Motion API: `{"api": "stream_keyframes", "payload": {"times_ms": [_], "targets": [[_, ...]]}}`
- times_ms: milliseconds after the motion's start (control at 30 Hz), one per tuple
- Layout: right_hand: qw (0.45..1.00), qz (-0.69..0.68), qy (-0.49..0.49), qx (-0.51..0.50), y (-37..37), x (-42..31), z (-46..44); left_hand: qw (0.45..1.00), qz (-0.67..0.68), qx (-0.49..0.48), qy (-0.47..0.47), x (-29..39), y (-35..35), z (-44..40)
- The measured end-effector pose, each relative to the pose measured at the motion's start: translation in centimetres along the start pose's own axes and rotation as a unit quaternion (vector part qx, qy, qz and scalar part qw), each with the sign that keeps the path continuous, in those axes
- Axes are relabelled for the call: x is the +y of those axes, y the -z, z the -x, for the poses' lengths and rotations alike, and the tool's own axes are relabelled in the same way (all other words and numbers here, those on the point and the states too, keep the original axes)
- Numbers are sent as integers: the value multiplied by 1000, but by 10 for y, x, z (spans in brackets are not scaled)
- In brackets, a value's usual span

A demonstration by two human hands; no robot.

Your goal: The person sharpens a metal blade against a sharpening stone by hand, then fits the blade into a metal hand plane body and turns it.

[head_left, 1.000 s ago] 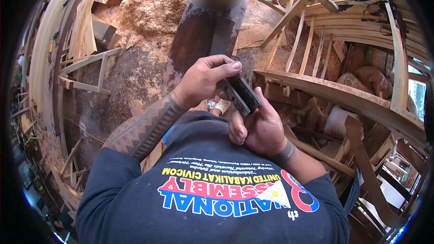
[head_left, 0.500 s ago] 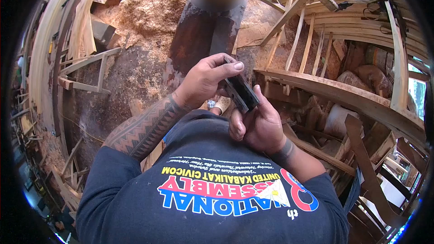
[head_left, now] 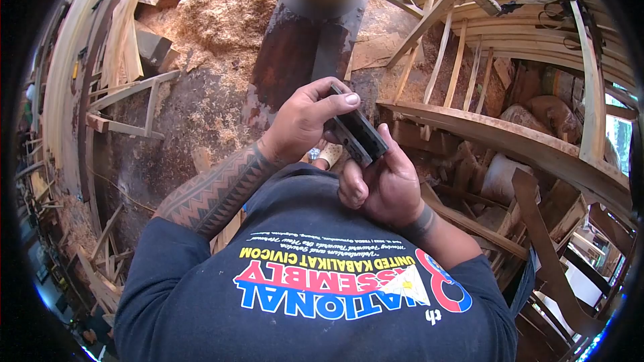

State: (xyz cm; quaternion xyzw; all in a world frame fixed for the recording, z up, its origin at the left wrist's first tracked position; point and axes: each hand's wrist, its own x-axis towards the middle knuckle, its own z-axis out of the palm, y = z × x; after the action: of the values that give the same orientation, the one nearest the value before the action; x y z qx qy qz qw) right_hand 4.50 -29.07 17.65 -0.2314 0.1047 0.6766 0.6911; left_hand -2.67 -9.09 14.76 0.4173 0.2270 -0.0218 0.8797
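Observation:
A dark, oblong, block-like piece with a groove along its length is held in front of my chest; its exact kind is unclear. My left hand is closed around its upper end, thumb lying on top near the edge. At the lower end, my right hand grips it between the thumb and curled fingers. The piece slants from upper left to lower right. Its underside and several of my fingertips are hidden.
Ahead stands a dark, worn board, with a blurred round patch at its far end. Wood shavings cover the ground. Curved timber ribs and a long beam run along the right. Wooden strips and a small frame stand at left.
The dark piece has tilted slightly, and more of its near side shows. Both hands keep their hold and have barely moved.

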Motion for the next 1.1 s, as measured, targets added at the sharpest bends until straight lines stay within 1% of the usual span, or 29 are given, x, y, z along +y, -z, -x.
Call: {"api": "stream_keyframes", "payload": {"times_ms": [500, 600, 700, 800, 900, 1100], "targets": [[999, -32, 2, -16, -2, 3, 1, 1000, -22, 4, -8, 6, -4, 8], [999, -29, 2, -18, -5, 2, 2, 1000, 3, 1, -2, 3, -3, 7], [1000, -19, 5, -15, -7, 1, 2, 999, 36, -21, -8, 4, 0, 7], [1000, -3, 10, -10, -5, 0, 2, 999, -8, -13, -31, 2, -2, 8], [1000, -6, 8, -10, -5, 0, 2, 998, -32, -27, -42, 0, 0, 7], [1000, -19, 9, -23, -4, -1, 3, 997, -31, -41, -51, 0, 2, 6]]}}
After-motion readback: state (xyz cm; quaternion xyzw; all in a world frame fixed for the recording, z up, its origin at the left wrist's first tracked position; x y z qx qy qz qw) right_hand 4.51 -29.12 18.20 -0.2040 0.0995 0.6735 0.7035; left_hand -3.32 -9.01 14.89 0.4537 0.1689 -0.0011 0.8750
